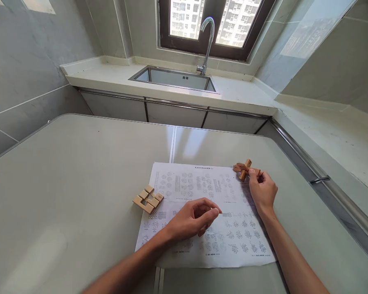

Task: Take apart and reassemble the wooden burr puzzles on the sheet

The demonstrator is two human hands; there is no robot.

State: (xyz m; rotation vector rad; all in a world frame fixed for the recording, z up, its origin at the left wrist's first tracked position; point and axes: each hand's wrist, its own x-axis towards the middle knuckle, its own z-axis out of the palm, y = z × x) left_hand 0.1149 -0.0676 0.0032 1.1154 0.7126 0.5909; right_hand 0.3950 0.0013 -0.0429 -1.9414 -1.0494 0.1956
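Note:
A printed sheet (208, 183) with rows of small diagrams lies on the pale table. My right hand (263, 190) has its fingertips closed on a reddish-brown wooden puzzle (245, 170) of crossed pieces, at the sheet's upper right corner. Over the middle of the sheet is my left hand (198, 216), its fingers curled with a gap between thumb and fingers and nothing visible in them. A light wooden block puzzle (148, 199) rests across the left edge of the sheet.
The table (79, 175) has a seam running down its middle. Behind it stand a counter (239, 92) with a sink (174, 77) and a tall faucet (209, 45), below a window. A metal rail (340, 188) runs along the right side.

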